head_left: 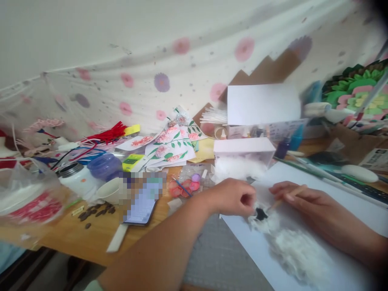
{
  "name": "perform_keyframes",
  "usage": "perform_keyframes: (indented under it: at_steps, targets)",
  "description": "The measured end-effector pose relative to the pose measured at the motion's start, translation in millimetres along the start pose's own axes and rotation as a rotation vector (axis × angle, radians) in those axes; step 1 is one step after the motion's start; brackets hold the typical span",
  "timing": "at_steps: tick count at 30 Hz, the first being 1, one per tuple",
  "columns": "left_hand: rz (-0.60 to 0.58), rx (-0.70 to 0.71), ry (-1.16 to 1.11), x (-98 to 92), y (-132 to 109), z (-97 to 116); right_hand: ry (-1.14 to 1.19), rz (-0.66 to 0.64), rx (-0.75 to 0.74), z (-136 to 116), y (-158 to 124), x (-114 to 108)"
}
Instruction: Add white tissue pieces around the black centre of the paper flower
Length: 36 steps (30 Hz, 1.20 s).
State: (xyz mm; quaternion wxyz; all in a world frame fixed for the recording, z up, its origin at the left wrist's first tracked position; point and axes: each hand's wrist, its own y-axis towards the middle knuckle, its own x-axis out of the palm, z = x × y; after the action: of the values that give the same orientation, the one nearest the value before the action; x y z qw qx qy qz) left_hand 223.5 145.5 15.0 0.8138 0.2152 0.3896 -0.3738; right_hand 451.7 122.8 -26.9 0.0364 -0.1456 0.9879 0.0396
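My left hand (235,198) reaches across from the lower left with its fingers curled closed at the edge of a small white ruffled piece (264,224). What these fingers pinch, if anything, is hidden. A black patch (261,214) shows in the middle of that piece. From the right, my right hand (309,202) grips a thin wooden stick (292,195), its lower end pointing down at the ruffled piece. A larger heap of white fluffy material (303,258) adjoins the piece, blurred, on a white sheet (342,218).
Behind my hands stands an open white box (244,146) with white fluff in it. A grey mat (224,250) lies under my left forearm. To the left are a phone (142,202), dark pebble-like pieces (97,211), a cup (110,190) and jars. Brushes (330,173) lie at right.
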Motion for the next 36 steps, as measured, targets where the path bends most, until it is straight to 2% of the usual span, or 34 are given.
perform_keyframes:
  at_steps: [5,9,13,16,18,20,22,24,26,28,29,31,33,36]
  targets:
    - [0.07,-0.081,-0.036,5.1,0,-2,-0.037,0.002,0.005,0,1,0]
    - [0.229,-0.086,0.052,5.9,3,0,-0.044,-0.011,-0.016,3,3,-3]
    - [0.328,-0.123,0.103,-2.0,-3,23,-0.03,0.003,-0.032,-2,4,-2]
    - [0.331,-0.053,0.191,-5.5,-25,54,-0.02,0.006,-0.006,-11,2,0]
    - [0.32,0.032,0.26,-2.4,-50,71,-0.048,0.036,0.01,-16,0,1]
    - [0.388,0.039,0.324,3.6,-85,79,-0.108,0.059,0.015,-19,-2,-1]
    - [0.609,-0.13,0.419,8.2,-127,74,-0.18,0.056,0.009,-20,-4,-6]
    - [0.859,-0.486,0.521,6.4,-175,60,-0.238,0.059,-0.004,-18,-5,-12]
    - [1.019,-0.845,0.614,-2.7,-224,40,-0.276,0.078,-0.011,-16,-8,-17]
    - [1.102,-1.111,0.679,-16.2,-267,18,-0.304,0.094,-0.013,-16,-10,-19]
    - [1.082,-1.222,0.698,-23.0,-285,7,-0.313,0.103,-0.012,-16,-11,-19]
    - [0.848,-1.328,0.698,-34.3,-309,-12,-0.326,0.104,-0.003,-19,-13,-17]
    - [0.74,-1.292,0.683,-41.5,-317,-28,-0.333,0.09,0.007,-22,-14,-15]
    - [0.652,-1.23,0.689,-46.8,-313,-47,-0.327,0.069,0.001,-27,-14,-12]
